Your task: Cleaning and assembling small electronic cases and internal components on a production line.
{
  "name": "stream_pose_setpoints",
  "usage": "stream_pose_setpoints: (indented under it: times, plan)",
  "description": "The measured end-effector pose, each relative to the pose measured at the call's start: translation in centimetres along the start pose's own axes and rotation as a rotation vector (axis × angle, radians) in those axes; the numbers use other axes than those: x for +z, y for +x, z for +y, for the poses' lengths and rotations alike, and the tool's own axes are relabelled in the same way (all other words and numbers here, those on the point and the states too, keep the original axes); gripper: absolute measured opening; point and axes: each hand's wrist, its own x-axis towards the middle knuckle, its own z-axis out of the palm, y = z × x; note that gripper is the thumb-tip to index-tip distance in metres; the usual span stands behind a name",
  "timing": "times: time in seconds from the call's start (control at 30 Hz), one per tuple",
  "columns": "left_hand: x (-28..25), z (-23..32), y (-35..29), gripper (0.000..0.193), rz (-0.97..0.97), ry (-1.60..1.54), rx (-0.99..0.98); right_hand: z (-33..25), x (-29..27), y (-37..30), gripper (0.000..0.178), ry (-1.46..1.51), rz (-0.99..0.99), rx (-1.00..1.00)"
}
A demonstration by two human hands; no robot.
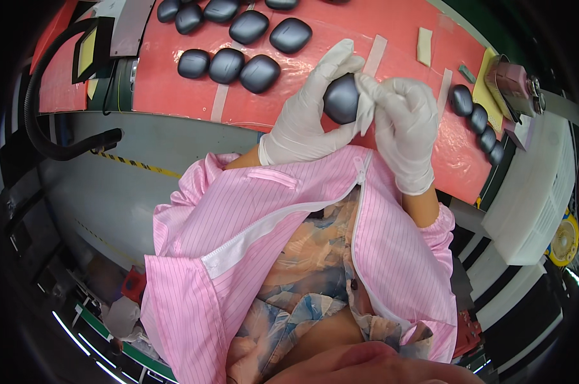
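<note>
My left hand (pixel 300 118), in a white glove, is wrapped around a dark grey, glossy rounded case (pixel 341 100), with the thumb below it and the fingers above. My gloved right hand (pixel 407 125) pinches a small white cloth (pixel 365 110) against the right edge of that case. Both hands are just over the near edge of the red-covered table (pixel 315 61). Several similar cases (pixel 260 73) lie to the left and farther back. Another short row of cases (pixel 478 118) sits to the right.
At the right stand a metal-topped pinkish bottle (pixel 512 80) and a yellow sheet (pixel 485 96). A folded pale cloth (pixel 424 46) lies at the back. A black flexible hose (pixel 40 128) arches at the left. White stacked trays (pixel 533 185) are at far right.
</note>
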Motion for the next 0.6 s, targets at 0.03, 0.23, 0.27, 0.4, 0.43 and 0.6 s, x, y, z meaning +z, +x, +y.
stream_pose_setpoints:
  times: [0.03,0.23,0.27,0.4,0.43,0.6]
  plan:
    - [0.1,-0.1,0.1,0.092,-0.003,-0.002,0.009,1.3,0.2,-0.2,0.036,-0.07,-0.035,0.069]
    - [-0.5,0.6,0.9,0.097,-0.024,-0.124,-0.046,3.9,0.6,-1.7,0.044,-0.124,-0.078,0.175]
    - [-0.6,0.9,0.8,0.097,-0.029,-0.149,-0.072,3.7,0.3,-1.6,0.045,-0.17,-0.059,0.226]
    - [-0.5,0.7,1.6,0.089,-0.269,-0.299,-0.234,0.9,-0.3,-1.2,0.048,-0.06,-0.004,0.042]
    - [-0.8,1.1,2.2,0.087,-0.416,-0.201,-0.257,1.2,-0.3,-1.8,0.052,-0.008,-0.063,-0.079]
    - [-5.7,3.2,10.8,0.068,-0.594,0.335,-0.052,3.5,-1.3,-7.8,0.047,0.152,0.203,0.467]
